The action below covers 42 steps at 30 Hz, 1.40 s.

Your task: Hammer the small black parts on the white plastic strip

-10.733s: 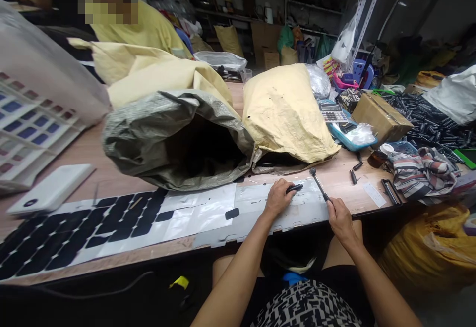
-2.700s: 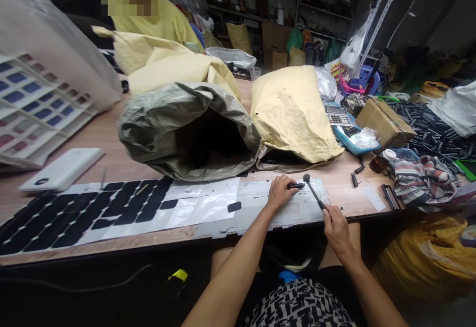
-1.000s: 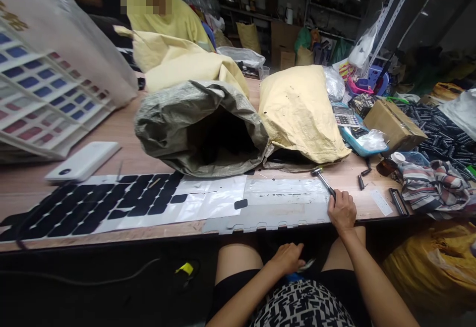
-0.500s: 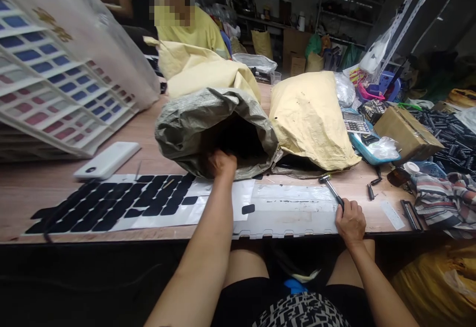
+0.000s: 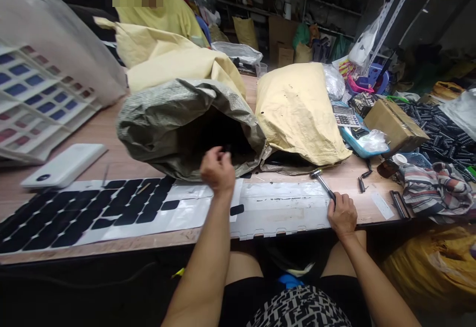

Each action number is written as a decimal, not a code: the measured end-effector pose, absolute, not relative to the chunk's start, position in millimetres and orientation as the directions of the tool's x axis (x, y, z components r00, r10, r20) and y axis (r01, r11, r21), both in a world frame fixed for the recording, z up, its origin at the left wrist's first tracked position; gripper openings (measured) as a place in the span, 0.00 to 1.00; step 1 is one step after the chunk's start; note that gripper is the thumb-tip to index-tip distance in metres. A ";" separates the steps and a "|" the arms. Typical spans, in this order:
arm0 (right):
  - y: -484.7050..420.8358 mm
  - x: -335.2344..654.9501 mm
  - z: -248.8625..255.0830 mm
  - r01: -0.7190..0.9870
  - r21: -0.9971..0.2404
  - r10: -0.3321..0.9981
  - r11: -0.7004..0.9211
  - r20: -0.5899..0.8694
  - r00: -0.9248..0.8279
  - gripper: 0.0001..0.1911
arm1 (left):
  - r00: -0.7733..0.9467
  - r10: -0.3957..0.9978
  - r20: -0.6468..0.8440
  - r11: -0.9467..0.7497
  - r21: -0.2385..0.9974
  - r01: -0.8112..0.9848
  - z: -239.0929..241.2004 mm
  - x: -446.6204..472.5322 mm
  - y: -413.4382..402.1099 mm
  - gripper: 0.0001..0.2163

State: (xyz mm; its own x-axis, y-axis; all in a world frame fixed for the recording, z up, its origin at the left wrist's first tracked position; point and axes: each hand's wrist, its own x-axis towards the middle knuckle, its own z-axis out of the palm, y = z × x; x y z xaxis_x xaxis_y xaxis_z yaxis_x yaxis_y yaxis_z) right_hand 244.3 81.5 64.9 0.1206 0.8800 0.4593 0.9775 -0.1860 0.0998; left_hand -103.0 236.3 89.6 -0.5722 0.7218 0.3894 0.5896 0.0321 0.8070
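My left hand (image 5: 218,171) is at the mouth of an open grey-green woven sack (image 5: 148,124), fingers pinched together. A small black piece (image 5: 226,148) shows at the fingertips; its kind is too blurred to tell. The sack's inside is dark and its contents are hidden. My right hand (image 5: 342,214) rests at the table's front edge, wrapped round the handle of a small hammer (image 5: 326,187) whose head points away to the left. Between the hands lies a whitish flat board (image 5: 282,218), with a black rounded patch (image 5: 237,210) at its left end.
Sheets of black rounded stickers (image 5: 74,213) lie at left beside a white power bank (image 5: 65,164) and a plastic crate (image 5: 40,114). A yellowish sack (image 5: 301,114) stands behind the board. At right are a cardboard box (image 5: 396,125), a calculator (image 5: 345,117) and a checked cloth (image 5: 435,188). Across the table sits a person (image 5: 174,15).
My left hand has come up out of the sack's mouth with a small black piece at the fingertips. My right hand keeps hold of the hammer. The view has turned slightly right.
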 end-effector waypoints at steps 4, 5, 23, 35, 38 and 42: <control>81.6 244.8 65.3 0.979 0.083 0.886 -0.185 0.445 0.129 0.15 | -0.033 0.925 0.378 -0.315 0.813 0.489 84.1 -8.6 189.7 0.13; 81.7 244.9 65.5 0.980 0.082 0.886 -0.183 0.446 0.128 0.15 | 0.088 0.932 0.353 -0.348 0.797 0.493 80.1 11.4 181.6 0.12; 82.1 252.0 69.0 0.989 -0.051 0.919 -0.140 0.365 0.149 0.14 | 0.314 0.918 0.242 -0.372 0.799 0.472 38.6 38.4 181.5 0.06; 33.5 227.9 90.0 0.822 -0.564 0.936 0.085 0.328 0.129 0.19 | 0.316 0.934 0.167 -0.314 0.807 0.501 38.1 41.5 184.9 0.08; 30.7 224.3 82.9 0.845 -0.526 0.926 0.101 0.360 0.114 0.19 | 0.322 0.932 0.167 -0.318 0.804 0.503 36.9 42.2 185.4 0.08; 30.8 226.0 73.1 0.885 -0.460 0.931 0.076 0.351 0.102 0.20 | 0.315 0.934 0.170 -0.318 0.798 0.512 38.8 43.3 185.5 0.07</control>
